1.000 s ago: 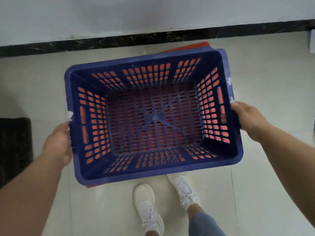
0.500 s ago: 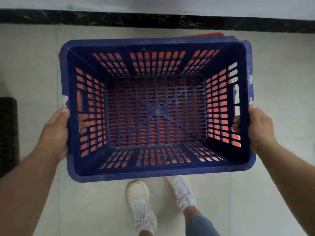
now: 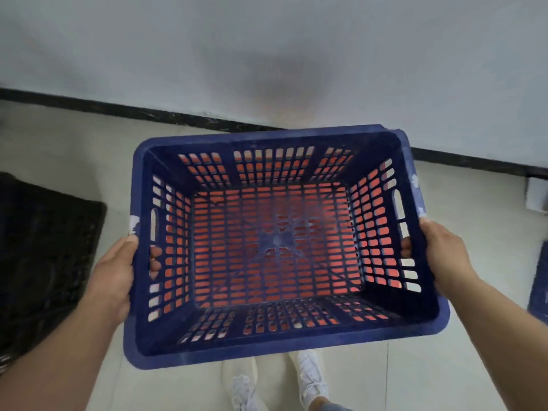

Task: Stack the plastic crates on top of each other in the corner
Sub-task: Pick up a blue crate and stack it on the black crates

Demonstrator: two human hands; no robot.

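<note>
A blue crate (image 3: 278, 345) with slotted walls and floor is held up in the air by both hands, open side up, tilted slightly with its near edge closest to the camera. The left hand (image 3: 114, 274) grips the crate's left short wall at the rim, thumb lying on top of the edge and fingers (image 3: 154, 264) wrapped under it, their tips showing through the slots inside. The right hand (image 3: 444, 256) holds the right short wall the same way, thumb along the outside and fingertips (image 3: 405, 247) curled in through the handle slot. Both hands are closed firmly on the crate.

Through the openings in the blue crate's floor and walls, a red crate (image 3: 267, 232) shows directly underneath; how far apart the two are cannot be told. The crates sit over the pale tiled floor (image 3: 59, 137) close to the dark baseboard (image 3: 178, 117) along the white wall (image 3: 267, 40).

A black crate (image 3: 41, 256) rests on the floor at the left edge of view, well apart from the blue one. Part of another blue object (image 3: 539, 283) shows at the right edge. White sneakers (image 3: 308, 378) are visible below the near edge of the held crate.
</note>
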